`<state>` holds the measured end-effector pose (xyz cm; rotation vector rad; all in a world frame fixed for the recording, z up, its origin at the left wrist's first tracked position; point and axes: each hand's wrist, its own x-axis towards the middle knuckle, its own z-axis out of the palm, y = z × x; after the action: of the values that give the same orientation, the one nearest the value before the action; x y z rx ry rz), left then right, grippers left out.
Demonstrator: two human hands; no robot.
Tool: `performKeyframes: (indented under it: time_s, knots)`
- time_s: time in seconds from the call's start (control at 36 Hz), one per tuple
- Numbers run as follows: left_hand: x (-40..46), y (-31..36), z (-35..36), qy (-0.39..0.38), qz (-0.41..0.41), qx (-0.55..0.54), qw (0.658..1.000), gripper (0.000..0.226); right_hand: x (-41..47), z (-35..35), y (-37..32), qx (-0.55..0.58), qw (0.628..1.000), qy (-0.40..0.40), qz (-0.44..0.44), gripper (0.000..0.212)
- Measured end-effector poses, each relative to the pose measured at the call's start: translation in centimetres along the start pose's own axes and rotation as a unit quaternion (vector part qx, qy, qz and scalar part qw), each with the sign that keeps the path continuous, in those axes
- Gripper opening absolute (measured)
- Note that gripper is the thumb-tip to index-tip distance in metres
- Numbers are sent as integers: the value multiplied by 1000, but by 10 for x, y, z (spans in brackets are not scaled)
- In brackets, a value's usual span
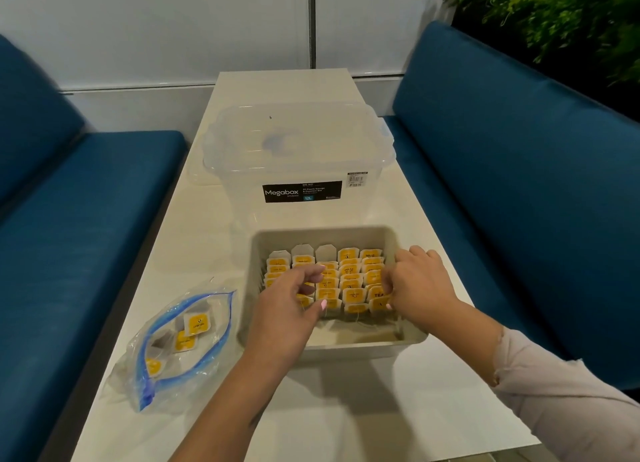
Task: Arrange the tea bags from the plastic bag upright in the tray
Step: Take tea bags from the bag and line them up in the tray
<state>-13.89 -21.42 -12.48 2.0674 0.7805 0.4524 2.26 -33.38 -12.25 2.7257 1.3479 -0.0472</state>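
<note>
Beige tray (393, 240) at table centre, open top, walls plain. Inside — rows of tea bags (349, 271), yellow tags up, standing upright in about five columns, filling the far and middle part of the tray; a bare strip of floor along the near wall at 6 o'clock.

Left hand (291, 302) over the tray's near-left quarter, roughly 8 o'clock from tray centre. Fingers curled down into the rows, thumb out toward 3 o'clock with a pale pink nail showing. Touching the tags; whether anything is actually pinched cannot be told, fingertips being hidden among the bags.

Right hand (417, 281) at the tray's right wall, 3 o'clock from centre. Fingers bent and tucked into the rightmost column, knuckles up. Same doubt here — contact with the bags plain, a true grip not visible. Pale sleeve (568, 399) on that forearm.

Plastic bag (176, 344) lying flat on the table at 8 o'clock from the tray, just beside its left wall, blue zip edge gaping open. A few loose tea bags (197, 325) inside it, lying flat, yellow tags visible through the film.

Clear storage box (298, 157) at 12 o'clock behind the tray, lid on, black "Megabox" label facing the camera, price sticker at its upper right.

White table (346, 409) running lengthwise away. Blue benches (502, 184) at 9 and 3 o'clock. Green foliage (554, 15) at 1 o'clock, top corner.
</note>
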Motion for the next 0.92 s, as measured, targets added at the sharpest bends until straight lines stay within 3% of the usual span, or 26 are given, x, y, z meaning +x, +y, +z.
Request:
performKeyframes:
  time_s: [0.28, 0.44, 0.58, 0.75, 0.92]
  knots:
    - [1, 0, -17, 30, 22, 15, 999, 45, 2, -12, -2, 67, 998, 6, 6, 24]
    - [-7, -8, -59, 105, 11, 59, 993, 41, 11, -35, -34, 115, 992, 43, -33, 21]
    - [-25, -38, -107, 177, -44, 151, 972, 49, 18, -50, -82, 141, 983, 61, -98, 23]
    - [-47, -71, -135, 115, -202, 179, 956, 60, 15, -56, -143, 191, 962, 80, -176, 17]
    - [-49, -91, -140, 73, -228, 185, 953, 50, 6, -48, -200, 236, 949, 13, -208, 21]
